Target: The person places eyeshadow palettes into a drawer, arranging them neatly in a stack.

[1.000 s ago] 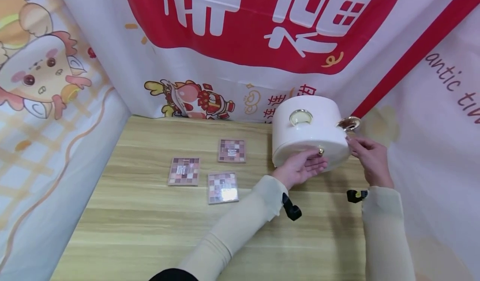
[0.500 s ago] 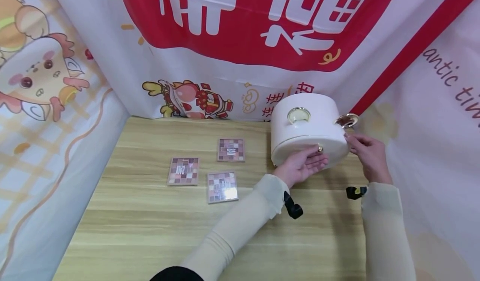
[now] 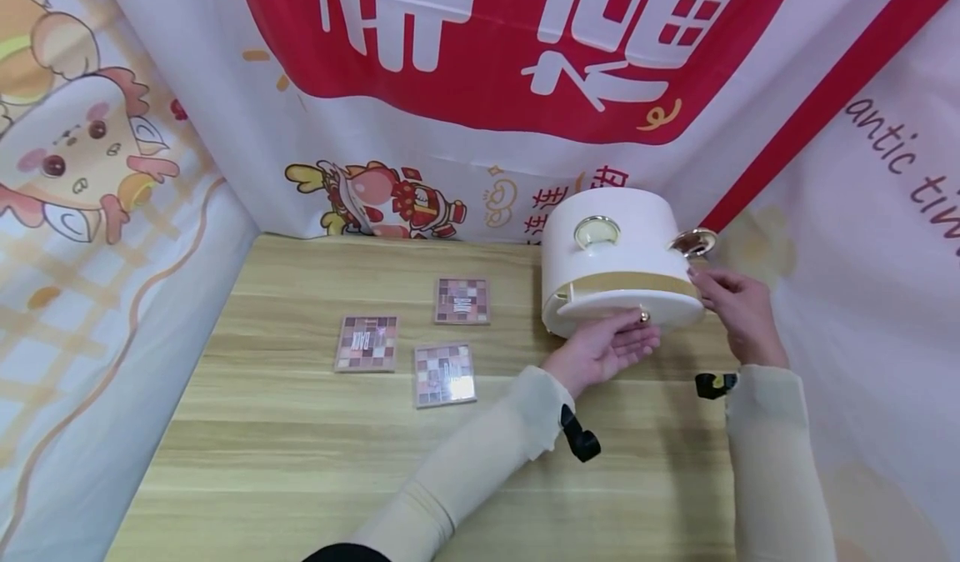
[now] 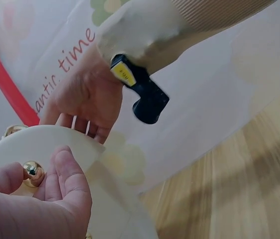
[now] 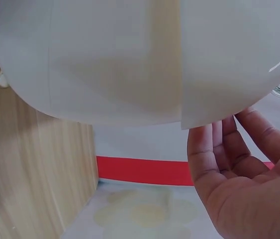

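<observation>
A white rounded box (image 3: pixel 609 241) with a flat front and gold trim stands at the table's back right. Its drawer (image 3: pixel 626 305) is slightly out, with a gold-coloured strip showing above its front. My left hand (image 3: pixel 603 349) pinches the gold knob (image 4: pixel 33 173) on the drawer front between thumb and fingers. At the box's right side, my right hand (image 3: pixel 742 316) rests its fingertips on the white surface, just below a ring-shaped gold handle (image 3: pixel 693 243). In the right wrist view, the right fingers (image 5: pixel 202 154) touch the box's side; the drawer's inside is mostly hidden.
Several things lie left of the box: an eyeshadow palette (image 3: pixel 462 301) at the back, another palette (image 3: pixel 366 343) at the left and a third palette (image 3: pixel 445 375) nearer. Printed cloth (image 3: pixel 420 112) hangs behind the wooden table (image 3: pixel 300 462) and along both sides.
The drawer front has come forward, opening a gap at its top. My left hand has moved slightly toward me with the knob. My right hand stays at the box's side.
</observation>
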Available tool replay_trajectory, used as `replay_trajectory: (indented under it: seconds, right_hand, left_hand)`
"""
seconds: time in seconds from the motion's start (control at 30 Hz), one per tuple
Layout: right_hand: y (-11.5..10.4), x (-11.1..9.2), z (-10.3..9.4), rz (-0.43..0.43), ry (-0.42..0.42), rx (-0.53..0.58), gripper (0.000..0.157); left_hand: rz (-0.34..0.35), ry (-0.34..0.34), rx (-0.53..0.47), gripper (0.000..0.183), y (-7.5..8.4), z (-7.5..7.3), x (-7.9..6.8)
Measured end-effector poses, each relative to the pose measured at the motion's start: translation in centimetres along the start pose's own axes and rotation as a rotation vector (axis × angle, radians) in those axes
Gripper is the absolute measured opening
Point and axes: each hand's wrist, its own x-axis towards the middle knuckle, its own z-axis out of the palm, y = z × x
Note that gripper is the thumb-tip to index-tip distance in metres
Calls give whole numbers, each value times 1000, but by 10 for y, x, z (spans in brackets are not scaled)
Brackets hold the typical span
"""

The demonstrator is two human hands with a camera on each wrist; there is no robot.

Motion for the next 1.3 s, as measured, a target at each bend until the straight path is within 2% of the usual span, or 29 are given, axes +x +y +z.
replay_trajectory:
  seconds: [0.27, 0.47, 0.6, 0.83, 1.17, 1.3]
  right_hand:
    - [0, 2, -3, -12, -39, -67, 35]
    - [-2, 2, -7, -22, -84, -17, 30]
    - [-2, 2, -8, -21, -76, -11, 31]
    - [-4, 3, -5, 6, -58, -116, 55]
    - [-2, 3, -6, -27, -52, -127, 45]
    - [-1, 4, -6, -9, -56, -142, 51]
  left_hand:
    - [-7, -26, 14, 23, -9, -4, -9]
    - [-36, -37, 20, 22, -18, -5, -19]
    - [-48, -40, 10, 19, -25, -4, -26]
    - [-67, -44, -7, 19, -38, -6, -40]
    - [-71, -45, -25, 17, -49, -14, -49]
    - [-79, -44, -34, 13, -49, -17, -49]
